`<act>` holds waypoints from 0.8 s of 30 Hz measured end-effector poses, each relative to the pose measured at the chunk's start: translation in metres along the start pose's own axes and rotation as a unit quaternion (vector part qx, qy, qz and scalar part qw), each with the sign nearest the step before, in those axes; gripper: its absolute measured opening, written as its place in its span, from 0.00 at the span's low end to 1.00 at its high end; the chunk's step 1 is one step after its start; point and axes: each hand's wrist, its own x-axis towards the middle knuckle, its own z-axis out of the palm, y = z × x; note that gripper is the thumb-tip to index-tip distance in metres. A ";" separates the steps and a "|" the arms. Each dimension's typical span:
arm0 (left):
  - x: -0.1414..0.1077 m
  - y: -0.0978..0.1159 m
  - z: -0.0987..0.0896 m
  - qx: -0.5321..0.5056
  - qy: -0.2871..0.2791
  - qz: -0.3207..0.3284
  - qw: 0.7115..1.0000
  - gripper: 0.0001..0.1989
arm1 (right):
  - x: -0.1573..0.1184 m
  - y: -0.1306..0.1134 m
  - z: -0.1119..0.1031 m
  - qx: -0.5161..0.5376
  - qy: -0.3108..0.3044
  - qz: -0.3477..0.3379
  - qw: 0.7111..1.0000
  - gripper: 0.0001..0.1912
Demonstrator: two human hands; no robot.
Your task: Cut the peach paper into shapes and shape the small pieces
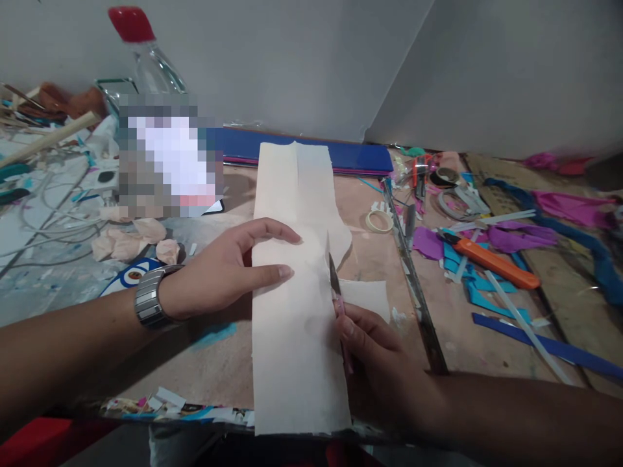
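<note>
We've got the cream sheet (299, 344) running lengthwise between both hands, its far end well beyond them, its near end at the table's (219, 370) front edge. Our left hand (238, 263) is spread on it from the left, thumb and index finger apart on the surface, nothing gripped; other fingers mostly hidden. Metal-band watch (150, 297) on that wrist. Our right hand (377, 340) is closed around the pink-handled scissors (340, 306), blade pointing away from us, up against the sheet's right edge; can't tell how far the blades are apart. Smaller cream piece (370, 295) lies just beyond the right hand, partly covered by it. Further out past the right hand we have a tape roll (379, 222); to that hand's right, an orange cutter (496, 259) and a blue strip (540, 342) among scraps. Beyond the left hand: crumpled peach pieces (131, 241) and, farther, a red-capped bottle (130, 24). Blue flat bar (360, 154) sits beyond both hands, behind the sheet's far end.
</note>
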 end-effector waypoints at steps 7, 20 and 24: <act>0.000 0.000 0.000 0.043 0.034 0.008 0.998 0.17 | -0.001 0.001 -0.001 0.009 -0.028 0.029 0.999 0.22; 0.000 -0.001 -0.001 0.043 0.031 0.011 0.999 0.18 | 0.000 0.003 -0.002 0.029 -0.073 0.024 0.997 0.24; 0.000 0.000 -0.001 0.053 0.035 0.016 0.998 0.17 | 0.001 0.003 -0.001 0.043 -0.096 -0.010 0.994 0.21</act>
